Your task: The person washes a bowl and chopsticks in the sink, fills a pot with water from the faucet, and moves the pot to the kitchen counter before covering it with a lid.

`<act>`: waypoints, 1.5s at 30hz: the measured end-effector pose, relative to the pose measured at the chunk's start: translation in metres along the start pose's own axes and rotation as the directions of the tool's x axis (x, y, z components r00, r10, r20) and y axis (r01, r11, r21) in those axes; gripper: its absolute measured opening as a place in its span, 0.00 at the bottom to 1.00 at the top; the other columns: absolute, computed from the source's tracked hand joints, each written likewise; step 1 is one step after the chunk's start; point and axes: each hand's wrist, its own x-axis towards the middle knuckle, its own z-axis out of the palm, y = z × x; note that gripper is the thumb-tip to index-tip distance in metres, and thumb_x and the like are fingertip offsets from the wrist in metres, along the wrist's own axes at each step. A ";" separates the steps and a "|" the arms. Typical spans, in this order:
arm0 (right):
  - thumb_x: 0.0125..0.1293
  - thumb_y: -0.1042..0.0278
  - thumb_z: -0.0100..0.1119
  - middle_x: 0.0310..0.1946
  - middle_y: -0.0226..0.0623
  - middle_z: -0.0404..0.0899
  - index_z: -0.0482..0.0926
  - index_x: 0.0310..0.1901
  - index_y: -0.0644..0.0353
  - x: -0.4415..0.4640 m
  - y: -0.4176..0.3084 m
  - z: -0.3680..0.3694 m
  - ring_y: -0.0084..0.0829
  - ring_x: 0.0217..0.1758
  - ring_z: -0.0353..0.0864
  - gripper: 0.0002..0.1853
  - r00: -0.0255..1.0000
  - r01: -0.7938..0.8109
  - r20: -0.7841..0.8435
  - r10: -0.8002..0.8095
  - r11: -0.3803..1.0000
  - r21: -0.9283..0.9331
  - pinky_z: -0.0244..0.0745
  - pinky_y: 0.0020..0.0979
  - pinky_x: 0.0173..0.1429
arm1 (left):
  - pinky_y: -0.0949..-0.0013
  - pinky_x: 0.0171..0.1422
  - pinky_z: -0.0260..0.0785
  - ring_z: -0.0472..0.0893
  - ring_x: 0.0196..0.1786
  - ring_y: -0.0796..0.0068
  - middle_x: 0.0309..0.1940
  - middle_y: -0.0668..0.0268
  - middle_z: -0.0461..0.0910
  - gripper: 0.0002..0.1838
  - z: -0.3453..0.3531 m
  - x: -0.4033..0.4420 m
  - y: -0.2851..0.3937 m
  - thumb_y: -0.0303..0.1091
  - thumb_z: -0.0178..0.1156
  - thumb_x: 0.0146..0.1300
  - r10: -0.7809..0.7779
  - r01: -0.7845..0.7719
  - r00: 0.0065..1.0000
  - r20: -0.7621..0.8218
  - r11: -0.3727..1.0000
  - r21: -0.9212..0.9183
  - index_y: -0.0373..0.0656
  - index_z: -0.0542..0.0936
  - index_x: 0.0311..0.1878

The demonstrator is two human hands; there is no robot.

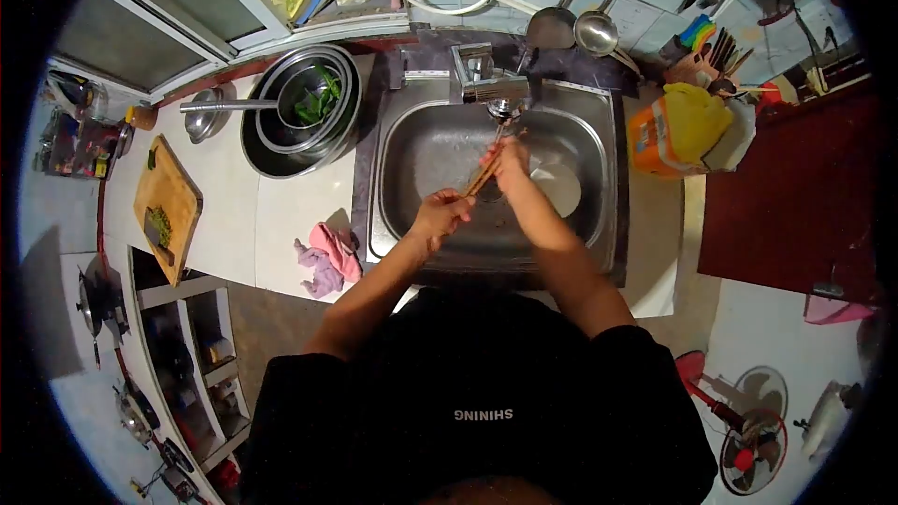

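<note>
My left hand (442, 216) is closed round the lower end of a bunch of brown wooden chopsticks (483, 177). My right hand (509, 160) grips their upper part, close below the faucet (500, 92). The chopsticks slant over the steel sink (412, 154); my fingers hide how many there are. A white round dish (558, 189) lies on the sink floor to the right, partly behind my right forearm.
Left of the sink, nested metal bowls (351, 122) hold a ladle-like pot with green peppers (323, 98). A cutting board (180, 182) carries a knife and chopped greens. Pink and purple cloths (329, 257) lie nearby. An orange bag (647, 138) stands at the right.
</note>
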 end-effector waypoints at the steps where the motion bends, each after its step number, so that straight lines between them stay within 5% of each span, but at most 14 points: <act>1: 0.63 0.61 0.42 0.20 0.34 0.69 0.70 0.33 0.59 0.006 -0.005 0.001 0.30 0.20 0.70 0.11 0.996 -0.061 -0.064 0.064 0.997 0.042 0.73 0.37 0.26 | 0.79 0.12 0.47 0.61 0.11 0.85 0.17 0.68 0.74 0.06 0.003 -0.005 0.001 0.31 0.61 0.54 -0.007 0.008 1.000 -0.014 1.000 0.030 0.45 0.73 0.27; 2: 0.62 0.62 0.42 0.20 0.34 0.69 0.70 0.33 0.59 0.010 -0.008 0.000 0.30 0.20 0.70 0.10 0.984 -0.119 -0.126 0.129 0.989 0.087 0.72 0.36 0.24 | 0.79 0.12 0.46 0.60 0.10 0.85 0.16 0.68 0.74 0.06 0.007 -0.009 0.003 0.31 0.62 0.54 -0.015 0.017 1.000 -0.026 0.998 0.061 0.45 0.73 0.27; 4: 0.62 0.61 0.43 0.20 0.35 0.69 0.69 0.34 0.60 -0.004 0.013 0.007 0.30 0.20 0.70 0.11 0.991 -0.076 -0.120 0.056 0.983 -0.167 0.70 0.35 0.23 | 0.79 0.12 0.47 0.60 0.11 0.84 0.17 0.69 0.72 0.08 0.011 -0.010 0.009 0.34 0.59 0.57 -0.018 0.021 0.997 -0.071 0.999 0.043 0.41 0.74 0.31; 8: 0.64 0.60 0.41 0.20 0.36 0.69 0.68 0.32 0.59 -0.024 0.021 0.008 0.33 0.21 0.70 0.12 0.994 -0.110 0.009 0.111 0.993 -0.030 0.71 0.36 0.24 | 0.80 0.12 0.48 0.59 0.11 0.85 0.16 0.70 0.69 0.12 0.003 -0.006 0.008 0.40 0.56 0.60 -0.041 0.040 0.999 0.023 0.999 0.020 0.39 0.74 0.35; 11: 0.62 0.60 0.45 0.18 0.32 0.67 0.69 0.26 0.56 -0.001 -0.007 0.000 0.30 0.19 0.69 0.11 0.988 -0.073 -0.128 0.085 0.993 0.090 0.72 0.35 0.24 | 0.79 0.11 0.44 0.58 0.10 0.84 0.14 0.73 0.66 0.15 0.013 -0.024 0.017 0.42 0.49 0.64 -0.147 0.148 0.987 0.059 0.988 -0.030 0.39 0.76 0.33; 14: 0.61 0.60 0.46 0.18 0.32 0.68 0.70 0.28 0.56 -0.021 0.011 0.010 0.29 0.19 0.69 0.10 0.988 -0.144 -0.066 0.139 0.987 -0.071 0.72 0.35 0.25 | 0.81 0.10 0.45 0.55 0.10 0.85 0.13 0.73 0.63 0.16 0.026 -0.033 0.034 0.43 0.47 0.65 -0.157 0.155 0.987 0.038 0.987 0.043 0.37 0.73 0.37; 15: 0.61 0.60 0.45 0.19 0.32 0.69 0.72 0.30 0.56 -0.045 0.010 0.022 0.30 0.21 0.70 0.10 0.966 -0.257 -0.036 0.257 0.966 0.007 0.73 0.36 0.27 | 0.81 0.10 0.45 0.55 0.10 0.85 0.13 0.74 0.62 0.16 0.023 -0.025 0.030 0.42 0.47 0.65 -0.142 0.146 0.987 0.079 0.988 -0.047 0.37 0.73 0.38; 18: 0.63 0.60 0.43 0.19 0.31 0.68 0.72 0.30 0.55 -0.012 0.014 0.004 0.31 0.21 0.69 0.11 0.976 -0.202 0.094 0.197 0.978 0.049 0.72 0.36 0.28 | 0.80 0.10 0.44 0.54 0.10 0.85 0.12 0.74 0.59 0.16 0.011 -0.009 0.014 0.43 0.46 0.66 -0.121 0.155 0.979 0.166 0.967 -0.204 0.37 0.73 0.37; 20: 0.65 0.59 0.40 0.17 0.30 0.65 0.70 0.28 0.54 0.004 -0.004 -0.005 0.29 0.19 0.65 0.12 0.992 -0.122 0.050 0.115 0.979 0.165 0.69 0.34 0.27 | 0.79 0.10 0.44 0.54 0.10 0.85 0.12 0.75 0.57 0.17 0.013 -0.020 0.017 0.45 0.46 0.66 -0.159 0.188 0.968 0.194 0.972 -0.143 0.38 0.73 0.36; 23: 0.65 0.58 0.40 0.18 0.32 0.67 0.71 0.31 0.56 0.009 0.000 -0.007 0.30 0.20 0.67 0.13 0.991 -0.114 -0.061 0.118 0.992 0.059 0.70 0.36 0.26 | 0.79 0.10 0.43 0.54 0.10 0.85 0.14 0.73 0.62 0.17 0.008 -0.013 0.003 0.45 0.47 0.66 -0.161 0.260 0.935 0.318 0.917 -0.302 0.38 0.73 0.35; 26: 0.67 0.57 0.40 0.21 0.34 0.69 0.71 0.34 0.60 -0.028 0.016 0.010 0.31 0.21 0.69 0.15 0.993 -0.119 -0.005 0.119 0.993 0.008 0.71 0.39 0.26 | 0.80 0.10 0.44 0.54 0.10 0.85 0.15 0.71 0.66 0.17 0.014 -0.008 0.005 0.44 0.50 0.65 -0.047 0.067 0.993 0.106 0.980 -0.189 0.37 0.72 0.36; 32: 0.66 0.56 0.40 0.20 0.34 0.69 0.70 0.30 0.58 -0.001 0.004 -0.008 0.31 0.21 0.69 0.15 0.995 -0.091 -0.045 0.089 0.996 -0.026 0.73 0.38 0.29 | 0.79 0.10 0.45 0.57 0.11 0.84 0.18 0.70 0.68 0.15 0.015 -0.012 0.007 0.43 0.49 0.65 -0.063 0.078 0.984 0.165 0.994 -0.081 0.39 0.71 0.34; 34: 0.65 0.57 0.41 0.20 0.34 0.69 0.71 0.29 0.58 -0.024 0.010 0.014 0.31 0.22 0.69 0.15 0.982 -0.189 -0.057 0.182 0.970 -0.151 0.73 0.38 0.29 | 0.79 0.11 0.44 0.57 0.11 0.84 0.17 0.71 0.67 0.15 0.013 0.003 0.003 0.42 0.47 0.66 -0.101 0.117 0.990 0.102 0.980 -0.159 0.39 0.72 0.35; 45: 0.65 0.60 0.43 0.23 0.36 0.70 0.70 0.36 0.60 -0.027 0.012 0.012 0.32 0.24 0.72 0.11 0.987 -0.159 -0.009 0.159 0.981 -0.115 0.75 0.38 0.28 | 0.78 0.10 0.41 0.53 0.10 0.84 0.13 0.74 0.59 0.16 0.015 -0.007 0.008 0.45 0.45 0.66 -0.117 0.152 0.981 0.155 0.959 -0.240 0.40 0.71 0.35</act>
